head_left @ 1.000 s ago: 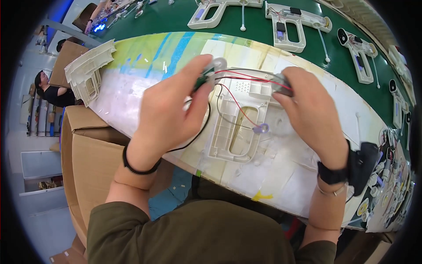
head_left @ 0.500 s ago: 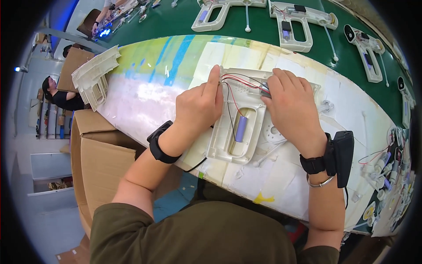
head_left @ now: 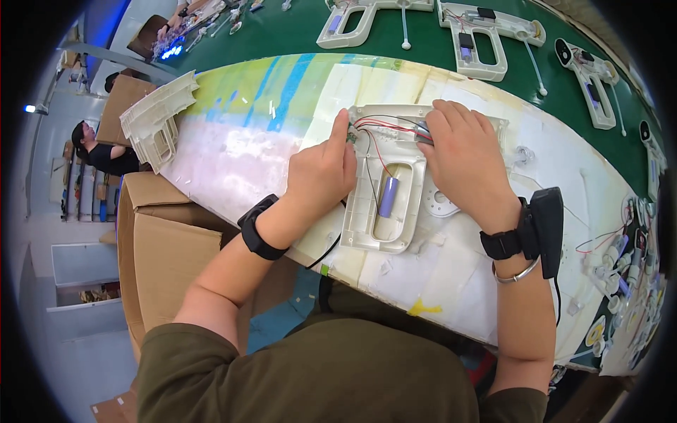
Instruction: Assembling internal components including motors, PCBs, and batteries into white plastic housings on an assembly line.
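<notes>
l hand [head_left: 321, 169] | index now pressing wires [head_left: 381, 134] | shell [head_left: 384, 190] down flat

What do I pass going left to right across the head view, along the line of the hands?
Stack of white housing shells → cardboard box → left hand → white handle housing with a blue cylindrical cell → right hand → black wrist device → loose wired parts.

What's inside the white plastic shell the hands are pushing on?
Inside the white plastic shell lies a purple battery cell in the handle slot, with red and black wires running up top. The right hand covers what sits at the wires' right end.
</notes>
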Motion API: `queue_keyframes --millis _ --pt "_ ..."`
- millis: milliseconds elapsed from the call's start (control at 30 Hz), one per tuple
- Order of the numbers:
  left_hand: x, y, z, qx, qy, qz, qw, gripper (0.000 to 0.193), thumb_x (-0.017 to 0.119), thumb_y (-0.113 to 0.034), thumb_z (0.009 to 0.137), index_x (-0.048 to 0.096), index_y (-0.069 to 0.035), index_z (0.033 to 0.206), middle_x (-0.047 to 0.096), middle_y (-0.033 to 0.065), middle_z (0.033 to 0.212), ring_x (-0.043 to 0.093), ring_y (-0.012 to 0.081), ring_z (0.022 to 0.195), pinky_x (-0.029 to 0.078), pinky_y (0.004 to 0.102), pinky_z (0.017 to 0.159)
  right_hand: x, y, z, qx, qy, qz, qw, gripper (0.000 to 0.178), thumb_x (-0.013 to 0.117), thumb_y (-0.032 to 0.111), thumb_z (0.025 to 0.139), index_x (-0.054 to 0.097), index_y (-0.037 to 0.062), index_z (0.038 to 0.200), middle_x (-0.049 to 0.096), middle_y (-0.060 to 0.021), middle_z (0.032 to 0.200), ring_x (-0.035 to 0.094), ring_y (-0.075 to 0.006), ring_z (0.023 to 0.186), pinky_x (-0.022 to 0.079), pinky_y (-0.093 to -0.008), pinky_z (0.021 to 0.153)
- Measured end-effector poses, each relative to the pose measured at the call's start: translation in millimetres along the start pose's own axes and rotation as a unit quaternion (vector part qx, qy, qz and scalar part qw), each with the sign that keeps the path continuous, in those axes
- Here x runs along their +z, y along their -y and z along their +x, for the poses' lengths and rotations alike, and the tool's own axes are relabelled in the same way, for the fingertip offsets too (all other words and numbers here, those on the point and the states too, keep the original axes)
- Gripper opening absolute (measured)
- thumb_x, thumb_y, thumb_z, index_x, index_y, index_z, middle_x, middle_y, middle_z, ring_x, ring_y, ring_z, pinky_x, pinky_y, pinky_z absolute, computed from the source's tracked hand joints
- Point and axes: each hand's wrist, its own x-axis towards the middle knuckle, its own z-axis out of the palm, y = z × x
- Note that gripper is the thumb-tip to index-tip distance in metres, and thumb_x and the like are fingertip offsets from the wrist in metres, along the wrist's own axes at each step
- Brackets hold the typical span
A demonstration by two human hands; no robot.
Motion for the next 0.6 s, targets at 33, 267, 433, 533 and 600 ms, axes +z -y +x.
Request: queue_keyframes --millis 33,267,433,533,600 --pt "5 2 -3 0.027 -0.046 0.019 0.998 0.049 0.057 -0.004 0.080 0.047 0.004 0.127 0.055 0.0100 0.056 0.055 0.0243 0.045 0.043 0.0340 0.044 1 -1 -1 0.003 -0.003 -0.002 1.000 0.021 0.065 0.017 0.077 0.053 0.0051 0.090 0.054 -0.0077 0.093 0.053 -0.0236 0.096 0.039 -0.0393 0.088" --pt "-2 -2 1 0.050 -0.035 0.013 0.998 0.048 0.057 -0.002 0.080 0.048 0.003 0.127 0.056 0.0119 0.057 0.056 0.0243 0.047 0.044 0.0334 0.046 2 -4 -6 -0.013 -0.026 -0.008 1.000 0.021 0.064 0.017 0.078 0.054 0.0046 0.092 0.055 -0.0077 0.093 0.053 -0.0236 0.097 0.039 -0.0389 0.088" --pt "-4 6 1 0.008 -0.007 -0.084 0.996 0.050 0.057 -0.004 0.080 0.046 0.002 0.128 0.056 0.0136 0.057 0.055 0.0273 0.046 0.044 0.0356 0.046 1 -3 -4 -0.016 -0.028 -0.001 0.999 0.021 0.064 0.017 0.078 0.055 0.0043 0.092 0.055 -0.0079 0.094 0.053 -0.0238 0.099 0.039 -0.0383 0.088" --pt "-2 -1 -3 0.005 -0.016 -0.088 0.996 0.051 0.057 -0.006 0.079 0.045 0.004 0.128 0.056 0.0139 0.056 0.055 0.0288 0.044 0.045 0.0374 0.045 -1 -1 -4 -0.004 -0.008 0.006 1.000 0.021 0.064 0.016 0.078 0.054 0.0041 0.092 0.055 -0.0083 0.093 0.053 -0.0239 0.098 0.039 -0.0380 0.089" --pt "0 -6 -11 0.012 -0.031 -0.061 0.998 0.050 0.057 -0.006 0.079 0.046 0.006 0.127 0.056 0.0129 0.056 0.054 0.0274 0.043 0.044 0.0364 0.044 -2 -4 -5 -0.019 -0.014 0.028 0.999 0.021 0.064 0.016 0.077 0.054 0.0038 0.091 0.056 -0.0087 0.093 0.054 -0.0240 0.097 0.039 -0.0378 0.089"
